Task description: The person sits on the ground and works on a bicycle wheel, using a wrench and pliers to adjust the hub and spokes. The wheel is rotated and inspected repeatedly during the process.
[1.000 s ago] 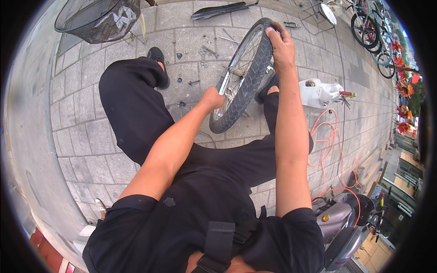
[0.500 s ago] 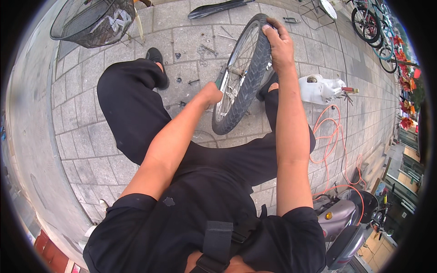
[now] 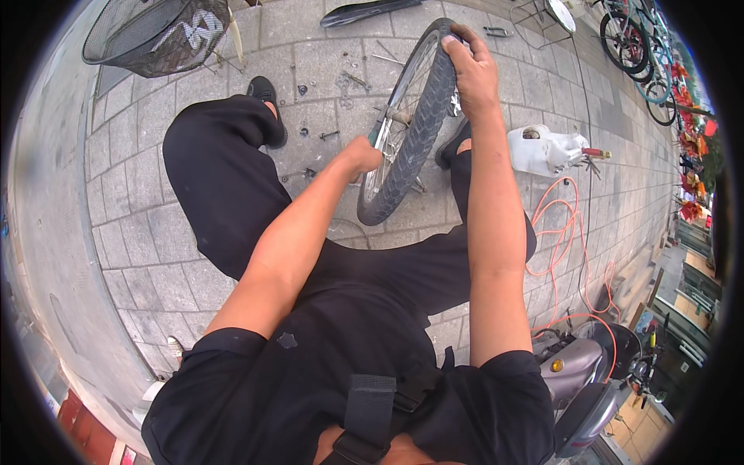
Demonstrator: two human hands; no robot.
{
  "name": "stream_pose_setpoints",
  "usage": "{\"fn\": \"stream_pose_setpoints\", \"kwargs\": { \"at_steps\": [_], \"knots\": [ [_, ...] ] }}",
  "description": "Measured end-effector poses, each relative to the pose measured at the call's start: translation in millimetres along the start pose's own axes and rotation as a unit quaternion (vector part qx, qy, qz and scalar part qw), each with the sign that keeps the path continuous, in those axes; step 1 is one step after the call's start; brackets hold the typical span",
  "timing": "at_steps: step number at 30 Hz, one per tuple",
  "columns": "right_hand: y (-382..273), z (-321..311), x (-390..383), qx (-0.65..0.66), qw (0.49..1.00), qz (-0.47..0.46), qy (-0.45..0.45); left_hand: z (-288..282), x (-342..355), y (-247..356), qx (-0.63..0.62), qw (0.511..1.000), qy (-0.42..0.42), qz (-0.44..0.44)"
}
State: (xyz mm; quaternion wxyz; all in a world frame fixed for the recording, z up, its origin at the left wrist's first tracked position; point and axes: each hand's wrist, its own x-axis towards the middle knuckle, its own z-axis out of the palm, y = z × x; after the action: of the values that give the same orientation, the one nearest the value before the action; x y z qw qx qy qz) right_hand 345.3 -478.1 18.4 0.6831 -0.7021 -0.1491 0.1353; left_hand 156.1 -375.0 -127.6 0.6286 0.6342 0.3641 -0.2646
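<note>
A bicycle wheel [image 3: 422, 128] with a knobbly black tyre stands tilted on the paving between my legs. My right hand [image 3: 474, 77] is closed over the top of its tyre, thumb on the near side and fingers round the far side. At the left side of the wheel, my left hand [image 3: 362, 157] is closed in a fist near the spokes and hub. A bit of a green handle [image 3: 373, 137] shows above that fist; the rest of the tool is hidden by the hand and the wheel.
Bolts, nuts and small metal parts [image 3: 355, 80] lie scattered beyond the wheel. A black mudguard [image 3: 368, 12] and pliers [image 3: 497, 32] lie farther off. At right are a white plastic jug [image 3: 546, 150], an orange hose [image 3: 554, 256] and a parked scooter [image 3: 577, 368]. A wire basket [image 3: 155, 39] stands far left.
The wheel has shifted slightly up and to the left, with my right hand moving along on its tyre. My left hand stays at the wheel's left side, still closed.
</note>
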Motion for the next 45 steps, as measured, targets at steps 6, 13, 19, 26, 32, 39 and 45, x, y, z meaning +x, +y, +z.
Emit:
{"fn": "stream_pose_setpoints", "kwargs": {
  "at_steps": [6,13,19,26,32,39,45],
  "knots": [
    [4,1,5,-0.045,0.999,-0.028,0.004,-6,42,-15,0.15,0.987,0.043,0.049],
    [38,-33,19,0.065,0.994,0.066,0.056,-26,33,-23,-0.06,0.992,-0.103,0.033],
    [237,-90,-38,-0.408,0.852,0.315,-0.096,-22,32,-7,-0.01,0.999,0.009,0.043],
    [345,-39,-187,-0.541,0.715,0.204,-0.392,-26,44,10,-0.016,1.0,0.006,0.003],
    [373,-12,-209,-0.637,0.637,0.091,-0.424,-36,56,6,-0.059,0.997,-0.013,-0.038],
    [373,-27,-210,-0.548,0.705,0.151,-0.424,-36,57,-3,-0.074,0.997,0.001,-0.039],
    [274,-71,-128,-0.478,0.793,0.232,-0.298,-27,63,-25,-0.01,0.998,0.003,0.062]
  ]
}}
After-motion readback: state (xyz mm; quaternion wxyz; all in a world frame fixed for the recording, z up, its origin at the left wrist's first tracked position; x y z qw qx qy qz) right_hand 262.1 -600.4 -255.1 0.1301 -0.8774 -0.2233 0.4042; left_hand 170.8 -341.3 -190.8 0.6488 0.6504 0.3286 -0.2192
